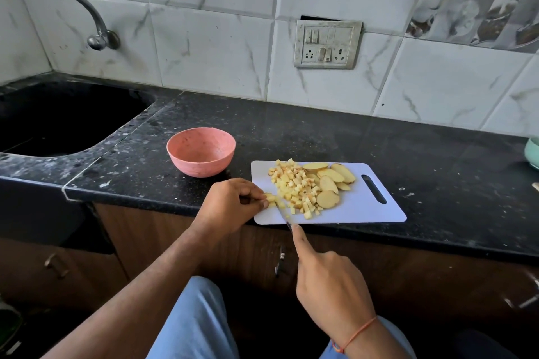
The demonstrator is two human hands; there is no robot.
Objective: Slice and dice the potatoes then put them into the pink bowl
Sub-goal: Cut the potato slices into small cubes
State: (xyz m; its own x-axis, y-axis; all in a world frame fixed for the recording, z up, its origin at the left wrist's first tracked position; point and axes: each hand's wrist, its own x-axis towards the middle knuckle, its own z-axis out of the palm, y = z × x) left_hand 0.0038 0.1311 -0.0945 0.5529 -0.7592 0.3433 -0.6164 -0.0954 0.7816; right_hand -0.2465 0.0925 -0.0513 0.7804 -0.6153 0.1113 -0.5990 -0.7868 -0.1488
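Cutting board (364,207): at counter front edge, diced potato (294,186) heaped centre, uncut slices (329,181) on far-right side.
L hand (233,201): pinches potato strips (270,198) steady for the cut.
R hand (326,285): grips knife (282,211), forefinger along spine for control.
Pink bowl (201,154): holds nothing, just left of board, w/in reach.

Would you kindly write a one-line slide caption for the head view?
Left hand steadies potato strips while right hand dices with a knife on the white board; pink bowl empty.
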